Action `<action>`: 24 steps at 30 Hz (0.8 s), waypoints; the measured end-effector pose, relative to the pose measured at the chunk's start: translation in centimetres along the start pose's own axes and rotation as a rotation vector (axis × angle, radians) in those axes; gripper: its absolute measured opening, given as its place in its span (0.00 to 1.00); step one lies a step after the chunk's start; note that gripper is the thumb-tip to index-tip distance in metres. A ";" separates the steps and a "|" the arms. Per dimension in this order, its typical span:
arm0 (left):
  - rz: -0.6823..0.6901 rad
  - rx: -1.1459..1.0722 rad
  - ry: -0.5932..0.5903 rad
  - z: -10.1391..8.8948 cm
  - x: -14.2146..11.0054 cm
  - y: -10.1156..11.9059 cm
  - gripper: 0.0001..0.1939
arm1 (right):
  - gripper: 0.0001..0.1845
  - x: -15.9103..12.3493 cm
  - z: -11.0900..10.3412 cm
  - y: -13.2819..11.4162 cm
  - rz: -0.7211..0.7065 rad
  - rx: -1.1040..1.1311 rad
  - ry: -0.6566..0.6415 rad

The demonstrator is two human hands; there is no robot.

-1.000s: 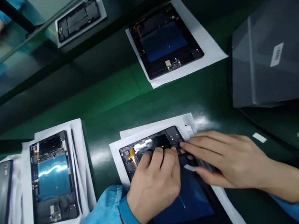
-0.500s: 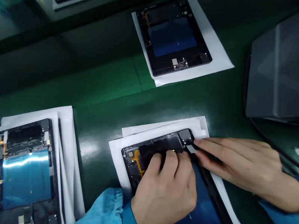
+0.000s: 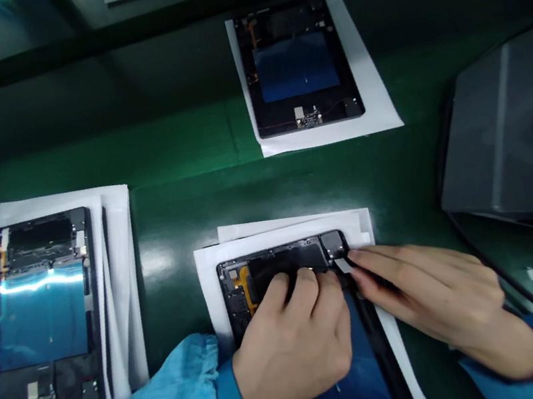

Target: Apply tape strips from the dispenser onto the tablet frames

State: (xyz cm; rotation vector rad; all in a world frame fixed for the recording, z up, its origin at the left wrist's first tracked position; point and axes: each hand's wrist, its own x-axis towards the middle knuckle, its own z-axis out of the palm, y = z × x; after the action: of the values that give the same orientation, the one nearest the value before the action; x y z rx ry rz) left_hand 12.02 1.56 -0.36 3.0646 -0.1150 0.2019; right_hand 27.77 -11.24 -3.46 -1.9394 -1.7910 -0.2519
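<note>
An opened black tablet housing (image 3: pixel 286 260) lies on white paper sheets (image 3: pixel 282 232), with an orange flex cable (image 3: pixel 246 287) at its upper left. My left hand (image 3: pixel 290 351) rests over its lower part, with the fingertips bunched on the dark inner area. My right hand (image 3: pixel 427 289) comes in from the right, and its fingertips pinch a small white strip (image 3: pixel 343 265) at the housing's upper right corner. The left fingertips hide whatever lies beneath them.
Two more opened tablets sit on white paper: one at the left (image 3: pixel 39 316), one at the far side (image 3: pixel 296 66). A grey cover with a barcode label (image 3: pixel 504 135) lies at the right. All stand on a green workbench (image 3: pixel 171 208).
The view has turned and the mirrored surface at the top left has mostly left the picture. The white strip now sits at the housing's upper right corner, with my hands nearly still since the last frame.
</note>
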 end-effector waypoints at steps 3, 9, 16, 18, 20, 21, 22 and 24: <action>0.003 0.003 0.002 0.0 0.0 0.0 0.16 | 0.13 -0.1 0.0 0.0 0.010 0.006 0.000; 0.000 0.003 0.007 -0.1 0.0 0.0 0.16 | 0.13 -0.1 0.0 0.0 0.010 0.013 -0.012; -0.003 0.018 0.003 0.0 0.0 0.0 0.16 | 0.07 0.5 -0.3 -0.1 0.042 0.071 -0.052; -0.005 0.020 0.006 0.0 0.0 0.1 0.16 | 0.06 0.6 -0.5 -0.2 0.038 0.059 -0.085; -0.008 0.021 0.008 0.0 -0.1 0.2 0.16 | 0.06 0.7 -0.7 -0.2 0.018 0.033 -0.115; -0.007 0.021 0.008 0.1 -0.1 0.2 0.16 | 0.06 0.7 -0.8 -0.1 0.007 0.021 -0.125; -0.008 0.020 0.008 0.1 -0.1 0.2 0.16 | 0.06 0.7 -0.9 -0.1 -0.002 0.013 -0.137; -0.010 0.018 0.002 0.1 -0.1 0.2 0.15 | 0.07 0.8 -1.1 -0.1 -0.017 0.007 -0.169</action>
State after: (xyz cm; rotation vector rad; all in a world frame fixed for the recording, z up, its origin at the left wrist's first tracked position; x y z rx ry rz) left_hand 11.91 1.33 -0.46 3.0819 -0.0976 0.2066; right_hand 27.99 -11.00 -2.15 -1.9933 -1.9122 -0.0896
